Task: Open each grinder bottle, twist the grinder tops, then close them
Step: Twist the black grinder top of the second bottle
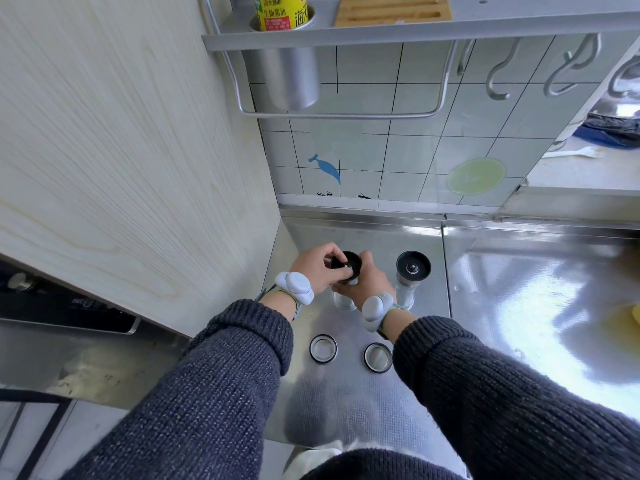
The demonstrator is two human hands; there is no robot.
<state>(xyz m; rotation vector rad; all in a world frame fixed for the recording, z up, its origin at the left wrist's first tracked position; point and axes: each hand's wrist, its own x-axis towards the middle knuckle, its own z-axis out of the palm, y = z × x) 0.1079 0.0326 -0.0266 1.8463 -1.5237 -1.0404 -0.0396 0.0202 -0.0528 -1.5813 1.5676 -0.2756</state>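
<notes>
Two glass grinder bottles with black tops stand on the steel counter near the back wall. My left hand and my right hand both grip the black top of the left grinder; its glass body shows below my hands. The right grinder stands untouched, uncapped, its black grinding head facing up. Two round clear caps with black rims lie on the counter closer to me: the left cap and the right cap.
A pale wooden cabinet side stands close on the left. Above hangs a metal rack with a sauce bottle, a metal cup and hooks. A tiled backsplash is behind. A yellow object sits at the right edge.
</notes>
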